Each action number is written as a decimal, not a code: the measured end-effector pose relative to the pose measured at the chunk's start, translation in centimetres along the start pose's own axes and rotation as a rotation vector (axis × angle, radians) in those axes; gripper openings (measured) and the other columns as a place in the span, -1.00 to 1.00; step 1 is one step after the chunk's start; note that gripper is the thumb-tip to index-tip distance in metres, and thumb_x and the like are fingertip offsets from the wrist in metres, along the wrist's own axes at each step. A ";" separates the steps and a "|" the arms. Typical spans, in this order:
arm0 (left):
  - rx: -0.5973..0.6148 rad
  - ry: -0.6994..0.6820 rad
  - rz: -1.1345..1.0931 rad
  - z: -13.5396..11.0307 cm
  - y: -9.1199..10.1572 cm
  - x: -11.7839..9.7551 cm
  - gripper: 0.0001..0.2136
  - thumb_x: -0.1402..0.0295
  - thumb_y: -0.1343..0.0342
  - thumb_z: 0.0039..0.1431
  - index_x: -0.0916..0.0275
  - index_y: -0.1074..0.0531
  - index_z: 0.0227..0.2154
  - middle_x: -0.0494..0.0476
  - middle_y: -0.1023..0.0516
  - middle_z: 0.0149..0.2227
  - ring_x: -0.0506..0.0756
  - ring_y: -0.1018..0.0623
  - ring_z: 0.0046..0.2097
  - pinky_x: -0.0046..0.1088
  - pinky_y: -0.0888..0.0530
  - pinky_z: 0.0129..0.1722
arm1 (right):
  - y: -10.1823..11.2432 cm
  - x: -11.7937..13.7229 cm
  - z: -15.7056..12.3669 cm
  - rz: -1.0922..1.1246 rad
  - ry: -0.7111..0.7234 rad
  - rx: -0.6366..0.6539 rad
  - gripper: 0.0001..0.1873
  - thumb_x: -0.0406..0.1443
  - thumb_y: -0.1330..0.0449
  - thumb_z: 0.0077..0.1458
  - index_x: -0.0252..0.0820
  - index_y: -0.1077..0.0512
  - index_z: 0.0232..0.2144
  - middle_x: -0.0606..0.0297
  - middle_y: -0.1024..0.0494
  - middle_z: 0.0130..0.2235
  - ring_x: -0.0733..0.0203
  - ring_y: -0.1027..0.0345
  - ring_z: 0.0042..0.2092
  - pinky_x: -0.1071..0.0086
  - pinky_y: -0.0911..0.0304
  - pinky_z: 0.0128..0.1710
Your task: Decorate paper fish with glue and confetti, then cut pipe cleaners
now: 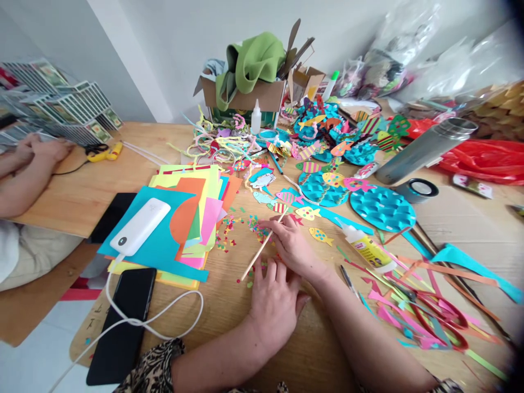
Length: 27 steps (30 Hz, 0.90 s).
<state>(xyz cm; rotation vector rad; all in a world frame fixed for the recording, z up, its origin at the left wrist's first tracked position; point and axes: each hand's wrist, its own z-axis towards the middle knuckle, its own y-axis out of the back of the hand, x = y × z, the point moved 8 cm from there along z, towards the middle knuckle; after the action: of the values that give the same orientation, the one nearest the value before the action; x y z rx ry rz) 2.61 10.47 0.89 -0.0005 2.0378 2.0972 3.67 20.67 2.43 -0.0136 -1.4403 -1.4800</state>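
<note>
A thin pale wooden stick (257, 255) slants down to the left from my right hand (295, 246), whose fingers are closed around it. My left hand (275, 299) rests palm down just below, fingers spread on the tabletop; whatever is under the palm is hidden. Tiny colored paper bits (230, 226) are scattered around both hands. Beyond the right hand lie several paper fish, such as a yellow spotted fish (308, 213) and a pink striped fish (287, 196). To the right, a glue bottle (368, 248) with a yellow label lies on its side.
Stacked colored paper (204, 210), a white power bank (140, 226) and a black phone (123, 327) sit at left. Red-handled scissors (440, 311) lie among paper strips at right. A steel flask (426, 150) stands behind. Another person's hands (47, 147) rest on the adjoining table.
</note>
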 end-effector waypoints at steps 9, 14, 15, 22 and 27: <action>-0.006 -0.002 -0.017 -0.1 0.0 -0.1 -0.59 0.05 -0.10 0.19 0.14 -0.41 0.02 0.26 -0.37 -0.05 0.27 -0.33 -0.01 0.06 -0.30 0.11 | -0.5 0.1 0.1 0.052 -0.047 0.063 -0.67 -0.40 0.06 0.25 -0.12 -0.48 -0.14 0.11 -0.48 -0.18 0.04 -0.32 -0.09 0.08 -0.27 -0.05; -0.038 -0.022 0.013 -0.1 0.3 -0.1 -0.52 0.02 -0.06 0.20 0.16 -0.35 0.10 0.27 -0.37 -0.06 0.28 -0.32 0.01 0.08 -0.25 0.14 | 1.4 -0.6 0.2 0.368 -0.132 -0.081 -0.67 -0.20 0.09 0.34 -0.08 -0.39 0.00 0.20 -0.56 -0.21 0.14 -0.39 -0.11 0.16 -0.28 -0.03; -0.045 -0.027 0.019 -0.1 0.3 -0.1 -0.50 0.02 -0.06 0.20 0.15 -0.33 0.13 0.28 -0.37 -0.05 0.28 -0.31 0.03 0.09 -0.23 0.16 | 1.8 -0.9 0.2 0.420 -0.159 -0.127 -0.65 -0.16 0.10 0.35 -0.08 -0.37 0.03 0.23 -0.57 -0.25 0.16 -0.41 -0.15 0.18 -0.30 -0.05; -0.049 -0.028 0.035 -0.1 0.3 -0.1 -0.47 0.03 -0.07 0.20 0.12 -0.29 0.18 0.27 -0.39 -0.06 0.28 -0.30 0.02 0.10 -0.20 0.16 | 3.7 -2.1 1.4 0.527 -0.267 -0.273 -0.53 0.05 -0.01 0.23 -0.16 -0.51 -0.24 0.28 -0.46 -0.40 0.29 -0.25 -0.46 0.37 -0.26 -0.45; -0.037 -0.032 0.036 -0.1 0.1 -0.1 -0.46 0.02 -0.06 0.20 0.11 -0.27 0.19 0.27 -0.40 -0.08 0.29 -0.32 0.01 0.09 -0.21 0.15 | 3.2 -2.2 2.8 0.446 -0.306 -0.204 -0.49 0.09 -0.05 0.18 -0.20 -0.52 -0.34 0.26 -0.47 -0.46 0.23 -0.36 -0.41 0.36 -0.27 -0.42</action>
<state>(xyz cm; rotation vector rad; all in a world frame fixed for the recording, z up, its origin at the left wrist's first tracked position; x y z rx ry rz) 2.71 10.36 1.01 0.0644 1.9949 2.1418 5.06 24.85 4.19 -0.6710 -1.4006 -1.2778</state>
